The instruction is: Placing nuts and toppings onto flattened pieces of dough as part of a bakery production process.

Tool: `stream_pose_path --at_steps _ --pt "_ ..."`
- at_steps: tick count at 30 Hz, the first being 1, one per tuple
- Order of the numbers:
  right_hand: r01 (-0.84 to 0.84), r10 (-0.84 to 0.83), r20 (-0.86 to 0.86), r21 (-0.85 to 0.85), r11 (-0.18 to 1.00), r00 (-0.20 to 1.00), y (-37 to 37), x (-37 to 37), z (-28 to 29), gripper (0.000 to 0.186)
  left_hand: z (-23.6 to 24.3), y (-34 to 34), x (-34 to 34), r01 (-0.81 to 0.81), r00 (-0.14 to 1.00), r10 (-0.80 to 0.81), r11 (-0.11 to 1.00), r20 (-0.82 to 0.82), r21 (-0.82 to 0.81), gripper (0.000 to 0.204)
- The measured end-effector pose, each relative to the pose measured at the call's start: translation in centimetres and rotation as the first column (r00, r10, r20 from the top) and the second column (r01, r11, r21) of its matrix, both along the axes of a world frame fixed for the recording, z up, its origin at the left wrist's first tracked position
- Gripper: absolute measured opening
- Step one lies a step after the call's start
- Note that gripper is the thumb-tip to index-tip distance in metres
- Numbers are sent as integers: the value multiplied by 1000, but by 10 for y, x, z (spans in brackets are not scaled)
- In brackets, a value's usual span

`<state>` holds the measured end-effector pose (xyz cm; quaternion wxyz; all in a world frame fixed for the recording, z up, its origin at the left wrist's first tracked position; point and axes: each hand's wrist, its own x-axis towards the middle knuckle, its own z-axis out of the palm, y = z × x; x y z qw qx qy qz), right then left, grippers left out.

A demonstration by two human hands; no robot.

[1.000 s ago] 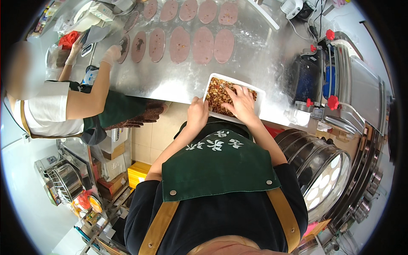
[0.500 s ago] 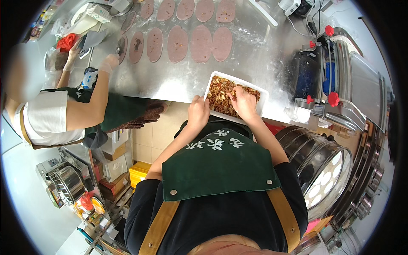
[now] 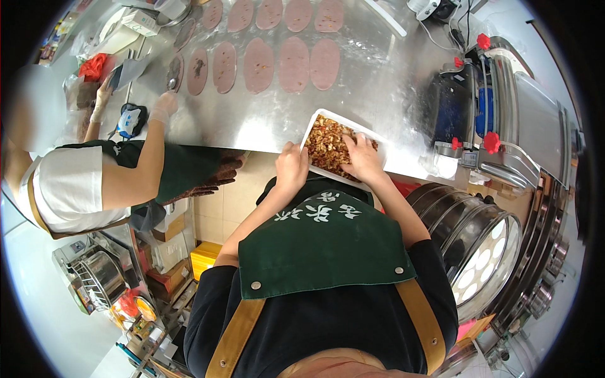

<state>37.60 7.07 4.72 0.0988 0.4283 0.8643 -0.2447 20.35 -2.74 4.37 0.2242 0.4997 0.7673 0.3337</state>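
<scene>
A white rectangular tray [image 3: 383,143] sits at the near edge of the steel table, filled with a brown mix of chopped nuts and bits [image 3: 328,142]. With its fingers closed on the tray's left rim, my left hand [image 3: 292,166] holds it. Inside the tray, toward its right end, my right hand [image 3: 363,159] lies over the mix. Its fingers are spread, and some fingertips are sunk in the nuts. Beyond the tray lie two rows of flat, oval, pinkish dough sheets [image 3: 293,65], several with small bits or dark filling on them.
At left, a co-worker's gloved hand [image 3: 165,104] holds a spoon over a dough sheet bearing dark filling. A roller machine with red knobs [image 3: 491,142] stands at the right of the table [image 3: 384,82]. Stacked round steamers [image 3: 466,239] stand below it, near my right arm.
My right hand has gone from bunched fingers to spread ones on the mix. The co-worker's spoon hand has shifted slightly. My left hand stays on the rim.
</scene>
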Motion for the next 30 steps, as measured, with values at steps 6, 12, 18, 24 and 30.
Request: stream_pose_path --at_steps 6,12,18,24,30 --pt "79 7 -501 150 985 865 3 2 -19 31 1 1 -3 -22 1000 22 998 1 52 17" --pt "95 -30 -274 225 970 961 14 -6 17 39 -3 3 -3 -59 998 59 998 30 26 19" --pt "-187 214 -99 228 955 972 5 -27 20 79 -4 2 5 -113 993 112 993 32 30 20" --pt "-364 464 -301 333 870 833 10 -33 -19 30 -7 -26 18 -272 962 267 959 62 76 16" --pt "-514 569 -332 243 822 753 6 -61 -4 24 -1 -76 25 -510 852 518 854 74 -102 14"
